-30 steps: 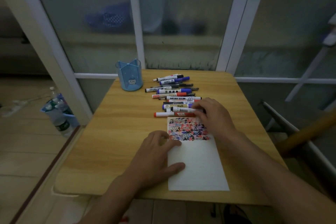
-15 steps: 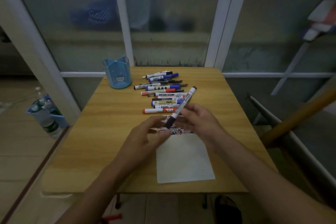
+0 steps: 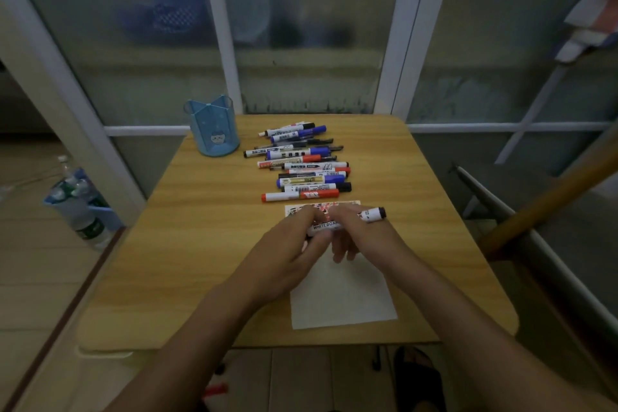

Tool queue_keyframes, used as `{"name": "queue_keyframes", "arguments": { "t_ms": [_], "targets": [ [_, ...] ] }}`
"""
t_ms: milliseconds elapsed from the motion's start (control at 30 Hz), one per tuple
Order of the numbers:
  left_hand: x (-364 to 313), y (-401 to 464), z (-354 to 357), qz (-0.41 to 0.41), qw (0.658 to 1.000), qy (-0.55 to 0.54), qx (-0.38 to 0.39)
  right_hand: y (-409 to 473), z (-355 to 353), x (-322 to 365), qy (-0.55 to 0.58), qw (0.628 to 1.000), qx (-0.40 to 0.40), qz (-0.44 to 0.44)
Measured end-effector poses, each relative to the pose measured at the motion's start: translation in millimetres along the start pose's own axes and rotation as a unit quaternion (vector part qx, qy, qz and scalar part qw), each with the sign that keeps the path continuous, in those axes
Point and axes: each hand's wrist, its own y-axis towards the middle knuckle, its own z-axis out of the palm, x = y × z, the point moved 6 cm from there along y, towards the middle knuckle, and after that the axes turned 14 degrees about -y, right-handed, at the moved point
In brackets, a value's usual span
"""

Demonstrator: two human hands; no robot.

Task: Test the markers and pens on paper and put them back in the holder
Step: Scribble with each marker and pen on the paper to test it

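both hands meet on one whiteboard marker (image 3: pixel 337 223) held just above the far end of the paper (image 3: pixel 344 291). the left hand (image 3: pixel 294 251) has its fingertips curled round the marker's near-left end, where the cap seems to be, and the right hand (image 3: pixel 357 231) wraps the barrel, so that only the black butt end sticks out past its knuckles on the right. both grips are closed on the marker — a pull-apart hold, by the look of it.

what could go wrong: a stiff cap may give way all at once, and the hands would jerk apart; the near red marker (image 3: pixel 299 196) and the row of markers and pens (image 3: pixel 301 160) lie just beyond the paper, so a sudden swing could scatter or roll them. a loose cap could drop and roll off the table (image 3: pixel 167 261). with no hand on the sheet, the first stroke could drag it. the scribbled band at the paper's far edge is crowded, so a fresh mark there would be hard to judge.

hard to make out: the cap and tip are covered by the left fingers, so whether the cap is on, loosened or off cannot be told. the light is dim. the blue holder (image 3: pixel 214 127) stands at the far left corner — its inside cannot be seen clearly.
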Motion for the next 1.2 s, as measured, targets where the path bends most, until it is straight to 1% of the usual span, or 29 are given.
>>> {"name": "queue_keyframes", "arguments": {
  "t_ms": [133,267,333,400,467,500,533,600,667,733,800,867,933,1067,1200],
  "targets": [
    [3,8,-10,0.03,0.999,0.043,-0.007,4,4,7,0.002,0.998,0.045,-0.045],
    [2,8,-26,0.052,0.998,0.026,-0.031,11,5,19,0.048,0.994,0.057,-0.081],
    [4,7,-34,0.053,0.997,0.005,-0.055,13,6,26,0.045,0.992,0.068,-0.097],
    [8,6,-40,0.036,0.997,-0.008,-0.067,14,7,31,0.037,0.993,0.063,-0.094],
    [21,4,-45,-0.026,0.998,-0.016,-0.059,16,2,25,0.06,0.996,0.029,-0.065],
    [29,3,-48,-0.06,0.997,0.001,-0.047,16,-4,19,0.078,0.996,0.008,-0.047],
    [36,3,-50,-0.082,0.995,0.047,-0.031,15,-10,12,0.094,0.995,-0.012,-0.033],
    [49,2,-50,-0.105,0.982,0.159,0.01,11,-22,-3,0.115,0.992,-0.044,-0.01],
    [59,2,-48,-0.123,0.968,0.216,0.034,6,-29,-16,0.11,0.992,-0.063,0.024],
    [65,2,-44,-0.13,0.963,0.234,0.045,2,-33,-25,0.1,0.991,-0.072,0.051],
    [67,1,-42,-0.126,0.958,0.25,0.057,1,-37,-30,0.12,0.988,-0.077,0.057],
    [67,1,-41,-0.125,0.954,0.264,0.069,0,-39,-30,0.12,0.989,-0.082,0.036],
    [68,1,-39,-0.126,0.952,0.271,0.072,2,-35,-28,0.092,0.992,-0.086,0.01],
    [70,0,-37,-0.119,0.951,0.28,0.06,14,-9,-23,0.088,0.993,-0.078,-0.013],
    [69,1,-35,-0.113,0.952,0.279,0.048,23,13,-22,0.038,0.997,-0.058,-0.037]
  ]
}}
